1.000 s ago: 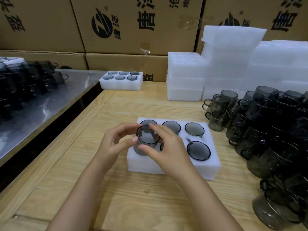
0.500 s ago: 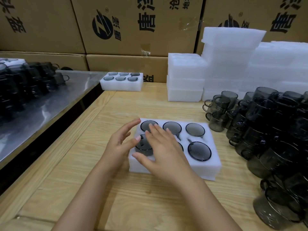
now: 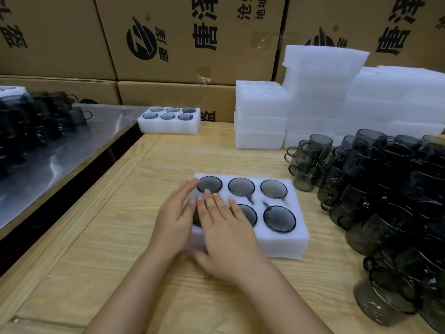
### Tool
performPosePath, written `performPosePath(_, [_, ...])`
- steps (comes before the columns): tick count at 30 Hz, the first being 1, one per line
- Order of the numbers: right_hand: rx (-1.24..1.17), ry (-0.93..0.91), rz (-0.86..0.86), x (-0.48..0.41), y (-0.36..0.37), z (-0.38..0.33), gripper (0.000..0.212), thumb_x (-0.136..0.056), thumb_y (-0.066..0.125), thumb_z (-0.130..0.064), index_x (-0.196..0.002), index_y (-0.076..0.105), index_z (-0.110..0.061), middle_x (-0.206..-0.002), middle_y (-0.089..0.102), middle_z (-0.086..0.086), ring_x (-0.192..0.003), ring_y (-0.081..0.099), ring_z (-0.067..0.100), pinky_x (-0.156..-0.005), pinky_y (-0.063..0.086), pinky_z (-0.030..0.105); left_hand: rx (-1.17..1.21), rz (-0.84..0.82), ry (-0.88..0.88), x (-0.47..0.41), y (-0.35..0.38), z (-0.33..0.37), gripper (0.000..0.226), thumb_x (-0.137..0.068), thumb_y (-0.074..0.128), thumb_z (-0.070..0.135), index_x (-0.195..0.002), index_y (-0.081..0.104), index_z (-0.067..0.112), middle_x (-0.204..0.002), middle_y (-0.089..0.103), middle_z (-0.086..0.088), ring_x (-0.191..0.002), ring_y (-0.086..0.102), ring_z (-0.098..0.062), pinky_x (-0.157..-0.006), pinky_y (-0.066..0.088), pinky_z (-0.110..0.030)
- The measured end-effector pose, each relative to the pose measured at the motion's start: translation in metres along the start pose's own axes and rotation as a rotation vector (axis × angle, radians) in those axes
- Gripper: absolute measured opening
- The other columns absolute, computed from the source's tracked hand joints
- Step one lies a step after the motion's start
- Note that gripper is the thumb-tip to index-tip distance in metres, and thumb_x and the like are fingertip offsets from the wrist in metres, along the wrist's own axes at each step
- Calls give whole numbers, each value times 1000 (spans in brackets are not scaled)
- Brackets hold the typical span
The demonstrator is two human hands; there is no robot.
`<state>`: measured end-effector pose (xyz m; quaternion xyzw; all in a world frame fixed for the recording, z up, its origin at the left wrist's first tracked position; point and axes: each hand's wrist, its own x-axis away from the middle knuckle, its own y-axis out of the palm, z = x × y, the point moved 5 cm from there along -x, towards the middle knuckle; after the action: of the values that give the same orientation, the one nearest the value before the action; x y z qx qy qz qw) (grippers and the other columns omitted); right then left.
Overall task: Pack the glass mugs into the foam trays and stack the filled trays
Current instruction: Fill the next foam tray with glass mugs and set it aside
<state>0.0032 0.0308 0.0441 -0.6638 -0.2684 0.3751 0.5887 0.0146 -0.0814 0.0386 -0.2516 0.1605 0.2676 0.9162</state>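
Foam tray [image 3: 298, 242], white, 6 wells, centre of frame on the wooden bench [image 3: 168, 160]. 5 smoked-glass mugs [image 3: 279, 218] sit in it; the lower-left well is mostly hidden.

Right hand [image 3: 228, 239]: fingers [image 3: 216, 206] straight, slightly apart, laid flat over that well.

Left hand [image 3: 174, 220]: fingers straight, together, on the tray's left edge.

Loose mugs [image 3: 385, 189]: piled at right.

Second filled tray [image 3: 169, 127]: upper centre-left.

Empty foam stacks [image 3: 261, 124]: upper right.

Both forearms [image 3: 134, 288] are bare to the frame's edge — left hand [image 3: 175, 222] and right hand [image 3: 228, 239] bare too, fingernails [image 3: 192, 201] trimmed short.
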Motion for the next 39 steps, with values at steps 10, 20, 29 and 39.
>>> performPosePath(10, [-64, 356, -69, 45, -6, 93, 88, -67, -2, -83, -146, -9, -45, -154, -22, -16, -142, -24, 15, -114, -14, 47, -853, -268, 330, 23, 42, 37, 63, -91, 21, 58, -135, 55, 27, -141, 52, 0, -133, 45, -22, -108, 35, -44])
performPosePath(20, [-1060, 592, 723, 63, 0, 128, 25, -98, 40, -32, -121, 50, -32, -127, 50, -20, -127, 40, -2, -100, 27, 9, -1023, -298, 640, 49, 97, 60, 64, -78, 54, 67, -122, 63, 22, -130, 60, -12, -116, 58, -37, -91, 46, -60])
performPosePath(29, [-957, 557, 398, 52, 26, 114, 70, -81, 21, -59, -143, 31, -26, -139, 33, -17, -132, 18, -3, -108, 11, 14, -1065, -150, 640, 1, 65, 17, 50, -76, 65, 58, -104, 59, 18, -124, 64, -10, -109, 63, -32, -86, 50, -50])
performPosePath(39, [-422, 494, 84, 37, 36, 109, 75, -77, -3, -62, -145, 15, -37, -150, 16, -24, -140, 4, 0, -111, 1, 19, -1080, -61, 55, -111, -14, -92, 49, -93, 44, 48, -137, 43, 25, -143, 32, -14, -133, 26, -32, -110, 4, -45])
